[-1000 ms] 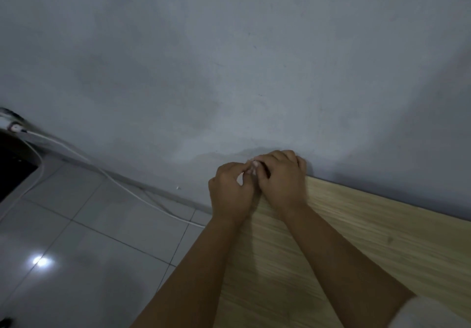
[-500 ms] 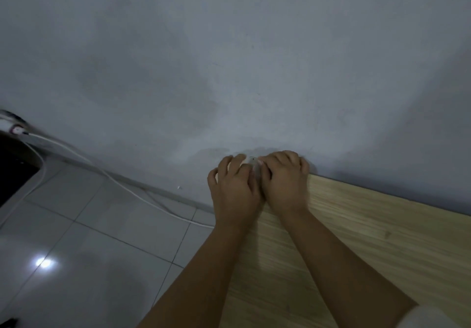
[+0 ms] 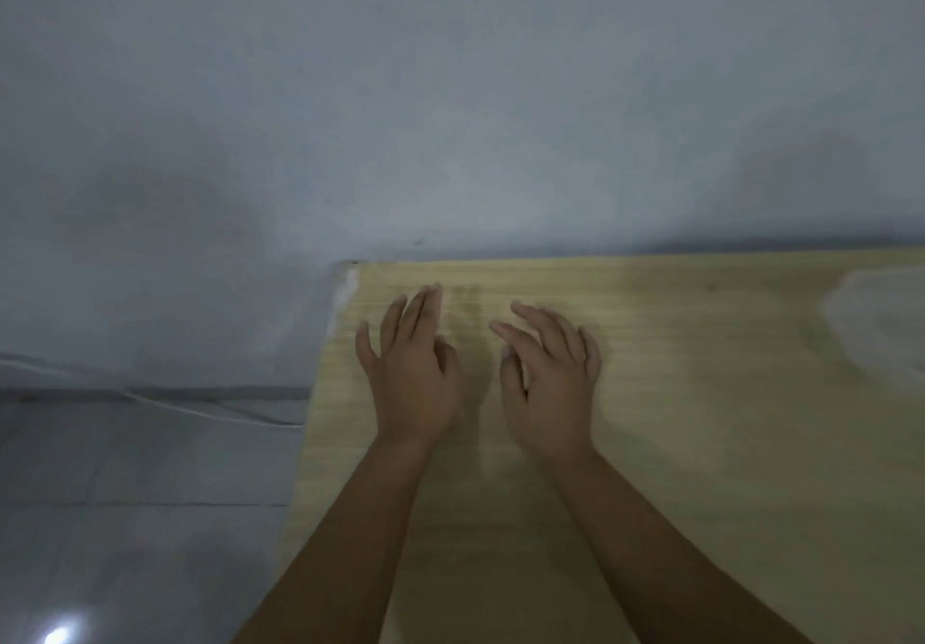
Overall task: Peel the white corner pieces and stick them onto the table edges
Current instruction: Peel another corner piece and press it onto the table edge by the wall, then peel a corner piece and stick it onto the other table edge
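Note:
A light wooden table [image 3: 675, 418] fills the lower right of the blurred head view. At its far left corner, against the wall, a white corner piece [image 3: 346, 288] sits on the table's edge. My left hand [image 3: 413, 368] hovers over the table just right of that corner, fingers spread and holding nothing. Beside it, my right hand [image 3: 548, 383] is also open and empty, fingers loosely curled. Neither hand touches the corner piece.
A grey wall [image 3: 450, 93] rises directly behind the table. To the left lies a tiled floor [image 3: 125, 493] with a white cable [image 3: 200, 410] running along the wall's foot. A pale blurred patch [image 3: 881, 323] shows on the table at far right.
Both hands left the table's corner and drew back over the tabletop, opening their fingers. The white corner piece now shows uncovered at the corner. The camera swung right.

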